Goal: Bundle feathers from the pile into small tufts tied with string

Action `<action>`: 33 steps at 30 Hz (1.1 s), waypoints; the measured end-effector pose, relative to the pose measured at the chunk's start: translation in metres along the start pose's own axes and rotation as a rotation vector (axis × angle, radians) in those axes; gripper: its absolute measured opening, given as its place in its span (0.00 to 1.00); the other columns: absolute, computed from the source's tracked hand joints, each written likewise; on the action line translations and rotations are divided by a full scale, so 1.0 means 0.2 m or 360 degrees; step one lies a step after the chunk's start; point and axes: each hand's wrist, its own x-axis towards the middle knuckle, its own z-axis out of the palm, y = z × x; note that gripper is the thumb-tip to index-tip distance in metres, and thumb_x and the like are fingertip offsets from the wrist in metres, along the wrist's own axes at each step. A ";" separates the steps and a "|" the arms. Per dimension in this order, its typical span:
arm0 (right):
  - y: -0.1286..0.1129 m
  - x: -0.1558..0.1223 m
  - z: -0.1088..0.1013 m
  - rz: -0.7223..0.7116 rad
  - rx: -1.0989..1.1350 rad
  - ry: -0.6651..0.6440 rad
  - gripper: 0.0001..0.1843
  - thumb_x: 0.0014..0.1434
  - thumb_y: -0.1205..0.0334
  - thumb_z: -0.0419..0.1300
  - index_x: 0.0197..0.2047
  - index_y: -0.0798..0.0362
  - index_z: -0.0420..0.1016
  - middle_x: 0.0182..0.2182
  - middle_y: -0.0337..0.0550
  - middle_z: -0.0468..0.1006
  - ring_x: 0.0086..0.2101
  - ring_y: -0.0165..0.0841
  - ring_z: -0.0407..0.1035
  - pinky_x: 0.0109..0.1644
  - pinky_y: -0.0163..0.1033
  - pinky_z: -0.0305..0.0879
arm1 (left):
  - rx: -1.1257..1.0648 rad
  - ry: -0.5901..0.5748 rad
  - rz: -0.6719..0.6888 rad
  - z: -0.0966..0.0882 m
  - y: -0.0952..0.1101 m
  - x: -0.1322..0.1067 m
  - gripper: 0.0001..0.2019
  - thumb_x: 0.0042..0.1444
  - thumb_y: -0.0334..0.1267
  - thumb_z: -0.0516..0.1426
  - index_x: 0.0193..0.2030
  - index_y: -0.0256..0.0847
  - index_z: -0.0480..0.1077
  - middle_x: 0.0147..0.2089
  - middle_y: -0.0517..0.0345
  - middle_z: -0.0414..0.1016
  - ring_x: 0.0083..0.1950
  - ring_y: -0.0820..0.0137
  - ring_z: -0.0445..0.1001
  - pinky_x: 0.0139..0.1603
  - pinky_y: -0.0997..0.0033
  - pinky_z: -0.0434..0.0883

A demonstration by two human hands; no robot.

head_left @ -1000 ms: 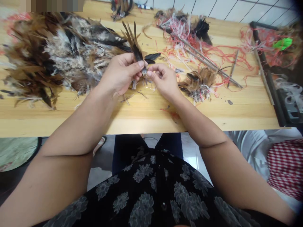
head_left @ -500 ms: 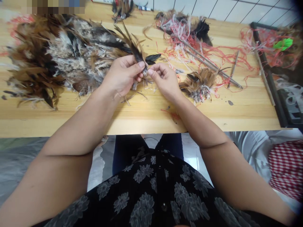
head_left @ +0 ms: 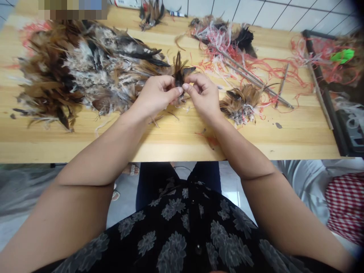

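While both hands meet above the table (head_left: 170, 146), the left hand (head_left: 156, 96) pinches the feather tuft (head_left: 178, 74) at its quills and the right hand (head_left: 203, 94) closes fingertips beside it. Best keep quill ends level and pinched tight. Beyond lies the feather pile (head_left: 79, 64).

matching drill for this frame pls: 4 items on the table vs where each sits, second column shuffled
Things:
1. small feather bundle
2. big feather pile
3. tan feather tuft
4. green scrap

Places:
A. far right, among red strings
B. pinched between left hand and right hand
C. on the table, just right of the right hand
D. spread over the table's left part

Pairs: 1-B, 2-D, 3-C, 4-A
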 end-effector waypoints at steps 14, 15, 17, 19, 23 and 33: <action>-0.05 0.00 -0.02 0.0015 -0.0001 0.0042 0.14 0.79 0.49 0.64 0.44 0.51 0.78 0.40 0.40 0.76 0.46 0.34 0.73 0.63 0.44 0.74 | 0.0063 0.0289 0.0054 -0.04 -0.04 0.03 0.21 0.71 0.42 0.74 0.32 0.44 0.70 0.27 0.62 0.73 0.36 0.64 0.75 0.41 0.60 0.67; -0.06 -0.01 -0.02 0.0040 0.0030 0.0062 0.16 0.78 0.48 0.65 0.43 0.51 0.77 0.39 0.40 0.75 0.47 0.34 0.74 0.63 0.43 0.74 | 0.0041 0.0333 0.0075 -0.05 -0.05 0.04 0.20 0.71 0.43 0.75 0.33 0.44 0.71 0.28 0.63 0.72 0.37 0.64 0.74 0.43 0.60 0.66; -0.07 -0.01 -0.03 0.0096 0.0088 0.0071 0.18 0.76 0.45 0.66 0.41 0.50 0.76 0.37 0.40 0.74 0.47 0.35 0.73 0.61 0.42 0.74 | -0.0040 0.0322 0.0075 -0.06 -0.06 0.05 0.20 0.70 0.45 0.76 0.35 0.44 0.72 0.28 0.64 0.72 0.39 0.64 0.74 0.44 0.60 0.65; -0.08 -0.01 -0.03 0.0145 0.0126 0.0043 0.19 0.75 0.43 0.68 0.40 0.49 0.76 0.35 0.39 0.72 0.44 0.35 0.72 0.59 0.42 0.75 | -0.0117 0.0207 0.0026 -0.05 -0.05 0.05 0.21 0.69 0.49 0.77 0.35 0.44 0.72 0.29 0.63 0.73 0.39 0.63 0.74 0.44 0.60 0.66; -0.06 0.00 -0.02 0.0148 0.0171 -0.0020 0.22 0.73 0.39 0.69 0.41 0.49 0.75 0.35 0.39 0.72 0.40 0.34 0.68 0.55 0.42 0.75 | -0.0137 0.0017 -0.0069 -0.01 -0.02 0.01 0.24 0.67 0.51 0.77 0.31 0.45 0.71 0.28 0.60 0.75 0.39 0.62 0.76 0.42 0.60 0.70; 0.01 -0.01 0.04 0.0224 0.0314 -0.0054 0.25 0.73 0.34 0.68 0.49 0.49 0.76 0.32 0.35 0.66 0.36 0.31 0.66 0.48 0.39 0.74 | -0.0428 -0.0188 -0.0178 -0.01 -0.04 0.02 0.27 0.59 0.53 0.82 0.31 0.44 0.71 0.29 0.59 0.75 0.31 0.65 0.77 0.36 0.62 0.76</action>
